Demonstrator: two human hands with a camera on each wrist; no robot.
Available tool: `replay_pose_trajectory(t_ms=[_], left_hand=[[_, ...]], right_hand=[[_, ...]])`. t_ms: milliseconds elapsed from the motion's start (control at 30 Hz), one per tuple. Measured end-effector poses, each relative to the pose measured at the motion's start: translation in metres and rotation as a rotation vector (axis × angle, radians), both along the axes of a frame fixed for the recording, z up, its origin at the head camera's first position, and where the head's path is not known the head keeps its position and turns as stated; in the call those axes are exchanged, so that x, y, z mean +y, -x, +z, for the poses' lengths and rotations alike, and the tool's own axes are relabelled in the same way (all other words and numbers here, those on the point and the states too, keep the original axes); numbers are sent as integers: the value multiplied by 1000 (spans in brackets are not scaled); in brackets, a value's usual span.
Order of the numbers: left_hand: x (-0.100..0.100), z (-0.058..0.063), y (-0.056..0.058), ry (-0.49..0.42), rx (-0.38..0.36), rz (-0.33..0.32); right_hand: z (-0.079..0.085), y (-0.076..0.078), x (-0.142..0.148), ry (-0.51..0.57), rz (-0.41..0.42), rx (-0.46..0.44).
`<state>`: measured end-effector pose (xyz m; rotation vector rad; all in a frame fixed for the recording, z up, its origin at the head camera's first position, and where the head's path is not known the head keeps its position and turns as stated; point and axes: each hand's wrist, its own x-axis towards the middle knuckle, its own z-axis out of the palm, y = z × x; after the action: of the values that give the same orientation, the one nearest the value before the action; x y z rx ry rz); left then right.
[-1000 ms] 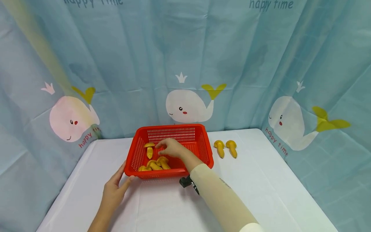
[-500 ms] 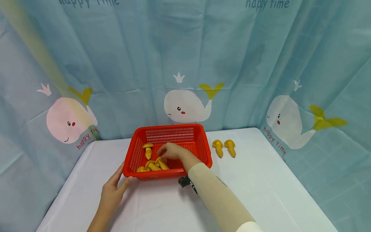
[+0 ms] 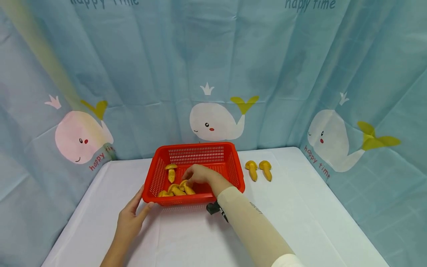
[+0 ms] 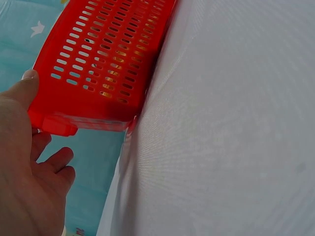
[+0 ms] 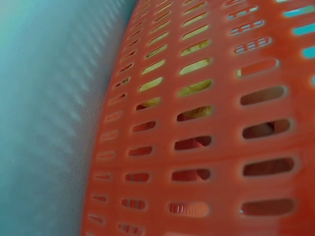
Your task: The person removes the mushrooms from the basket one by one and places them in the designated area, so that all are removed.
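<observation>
A red plastic basket [image 3: 197, 200] stands on the white table, holding several yellow mushrooms. One mushroom [image 3: 171, 173] lies apart at the basket's left, cap toward the back; the others cluster along the front wall. My left hand [image 3: 129, 219] grips the basket's front left corner; in the left wrist view the thumb [image 4: 30, 81] is on the rim. Inside the basket my right hand [image 3: 199, 174] has its fingers curled down onto the rightmost clustered mushroom [image 3: 189, 190] and pinches it near the cap. Its fingertips are partly hidden. The right wrist view mostly shows the slotted basket wall [image 5: 221, 157].
Two more mushrooms, a left one [image 3: 252, 171] and a right one [image 3: 266, 170], lie side by side on the white tablecloth [image 3: 300, 207], right of the basket. A blue curtain [image 3: 160, 74] with whale prints surrounds the table at the back and sides.
My right hand has gone from spread fingers near the separate left mushroom down to the clustered mushroom, curling its fingers there. My left hand stays on the basket's corner.
</observation>
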<state>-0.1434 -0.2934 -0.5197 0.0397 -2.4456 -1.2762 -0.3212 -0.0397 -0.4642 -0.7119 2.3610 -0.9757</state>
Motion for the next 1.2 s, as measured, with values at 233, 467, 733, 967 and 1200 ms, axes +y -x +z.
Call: replay_pose_trajectory(t_ms=[233, 467, 733, 967, 1200], left_hand=[[-1, 0, 0, 15, 27, 6], [-1, 0, 1, -2, 14, 2], [-2, 0, 1, 15, 15, 11], [-2, -2, 1, 9, 28, 0], [-2, -2, 0, 19, 22, 0]], right_hand=[[0, 0, -1, 30, -14, -7], [4, 0, 0, 78, -44, -17], [10, -2, -2, 111, -78, 0], [19, -7, -3, 126, -94, 112], [26, -12, 0, 191, -141, 166]])
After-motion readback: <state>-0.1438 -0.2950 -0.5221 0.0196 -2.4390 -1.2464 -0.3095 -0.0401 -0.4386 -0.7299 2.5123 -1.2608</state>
